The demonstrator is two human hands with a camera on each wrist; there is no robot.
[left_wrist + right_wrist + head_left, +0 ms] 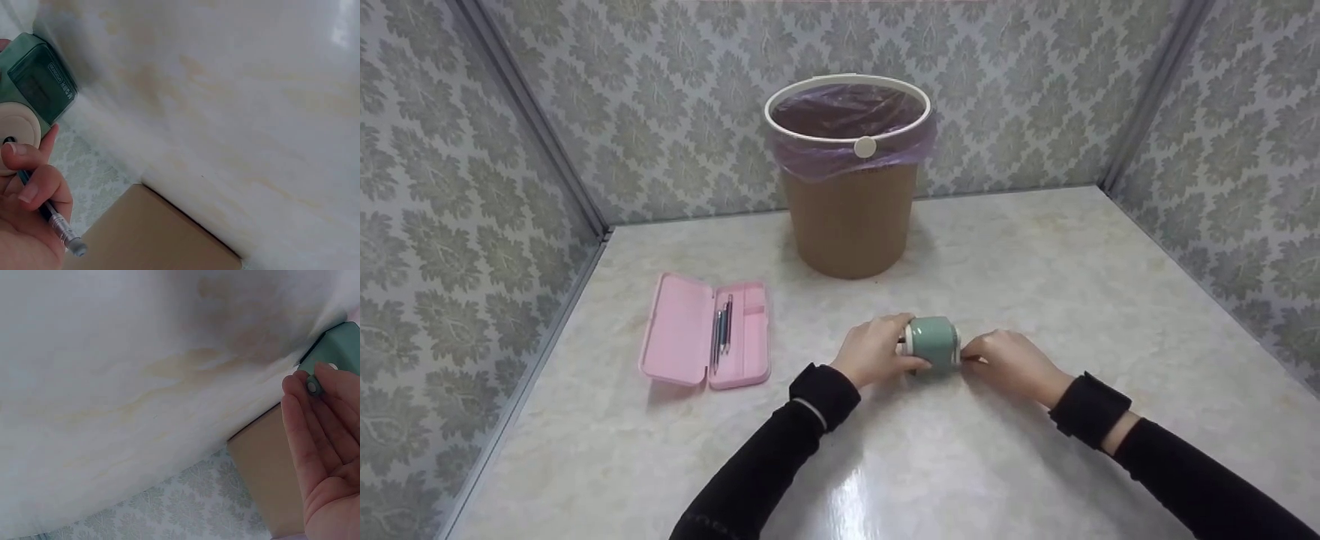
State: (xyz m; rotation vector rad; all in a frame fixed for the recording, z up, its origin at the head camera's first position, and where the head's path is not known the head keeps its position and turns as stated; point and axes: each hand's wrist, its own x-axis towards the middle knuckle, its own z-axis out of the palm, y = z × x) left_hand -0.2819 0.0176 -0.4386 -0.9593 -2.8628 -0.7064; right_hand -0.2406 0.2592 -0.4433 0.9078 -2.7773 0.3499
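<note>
A green hand-crank pencil sharpener [934, 339] is on the table in front of the person, between the two hands. The left hand [877, 349] grips its body from the left, thumb on the near side. In the left wrist view, a dark pencil [61, 225] with a silver ferrule and grey eraser end sticks out of the sharpener's round cream face, with curled fingers lying over it. On the other side, the right hand [1014, 365] pinches the small green crank knob [314, 386] between thumb and fingers. The pencil's tip is hidden inside the sharpener.
An open pink pencil case [679, 330] lies to the left, with several pencils [723, 330] in its tray. Behind the hands stands a brown bin [851, 217] with a purple liner [847, 154] and white rim. Patterned wall panels enclose the table's back and sides.
</note>
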